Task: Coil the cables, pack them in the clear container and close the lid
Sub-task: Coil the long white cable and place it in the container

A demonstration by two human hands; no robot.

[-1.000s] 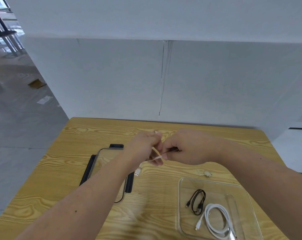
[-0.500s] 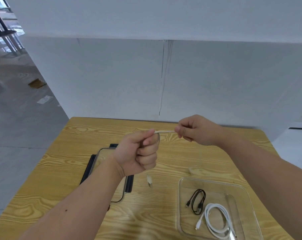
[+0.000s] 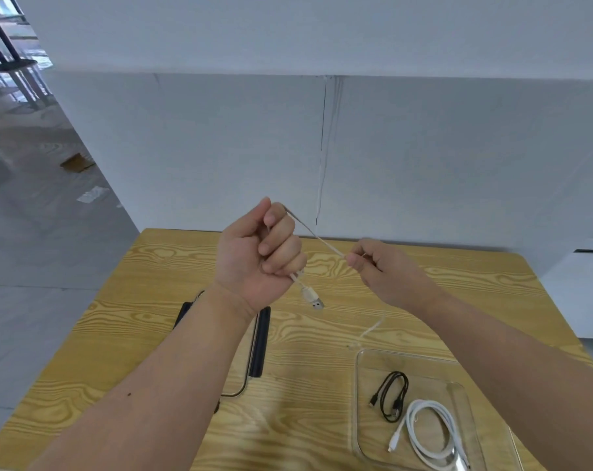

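Raised higher than half a second ago, with left hand (image 3: 257, 256) fisted round beige cable (image 3: 317, 235), plug (image 3: 314, 298) dangling just below that grip. Pinched taut beside it by right hand (image 3: 387, 273), slack trailing down toward clear container (image 3: 424, 368). Probably mid-coil, packing pending

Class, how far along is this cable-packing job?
Done: black cable and white cable lie coiled in the clear container. In hand: a third cable, gripped by the left hand, pinched by the right hand. Left: coil it, pack it, fit the lid lying on the table.
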